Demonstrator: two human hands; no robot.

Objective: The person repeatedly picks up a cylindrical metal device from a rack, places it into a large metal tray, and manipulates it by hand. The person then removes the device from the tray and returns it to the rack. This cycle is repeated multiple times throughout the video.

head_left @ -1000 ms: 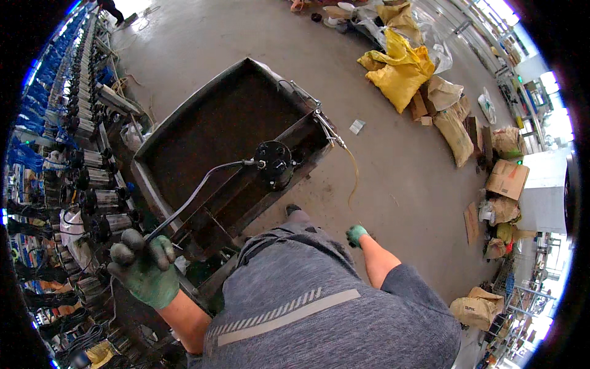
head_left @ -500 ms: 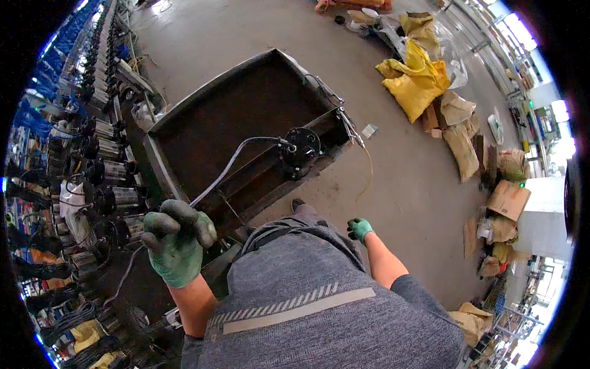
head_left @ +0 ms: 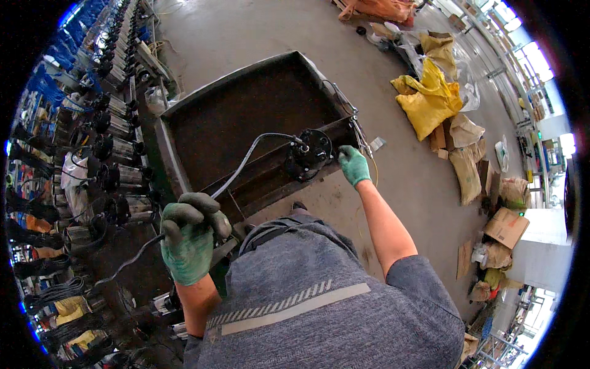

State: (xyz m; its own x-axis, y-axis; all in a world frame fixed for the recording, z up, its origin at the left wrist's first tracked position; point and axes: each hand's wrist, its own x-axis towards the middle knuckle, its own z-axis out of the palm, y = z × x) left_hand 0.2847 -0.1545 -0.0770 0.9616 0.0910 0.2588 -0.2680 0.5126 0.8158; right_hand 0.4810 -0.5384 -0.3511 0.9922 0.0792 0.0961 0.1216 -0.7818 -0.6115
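Note:
My left hand (head_left: 189, 240), in a green glove with dark grey fingers, is closed round a grey cable (head_left: 243, 166). The cable rises from the top of a round black motor-like unit (head_left: 310, 154) and trails off behind the hand to the lower left. That unit stands at the near side of a dark metal tank (head_left: 246, 111). My right hand (head_left: 354, 166), gloved alike, is just right of the unit, by the tank's right corner. Its fingertips are partly hidden, so its grip is unclear. Metal hand tools (head_left: 361, 136) hang at that corner, with a thin yellow hose (head_left: 376, 175) below.
Rows of cylindrical metal units with black ends (head_left: 126, 175) line the left side. To the right on the floor lie a yellow sack (head_left: 427, 101), tan sacks (head_left: 465, 169) and a cardboard box (head_left: 507, 226). An orange heap (head_left: 384, 9) lies at the far end.
My right hand has moved up and away from beside my body to the tank's right corner, next to the black unit. My left hand keeps its hold on the cable.

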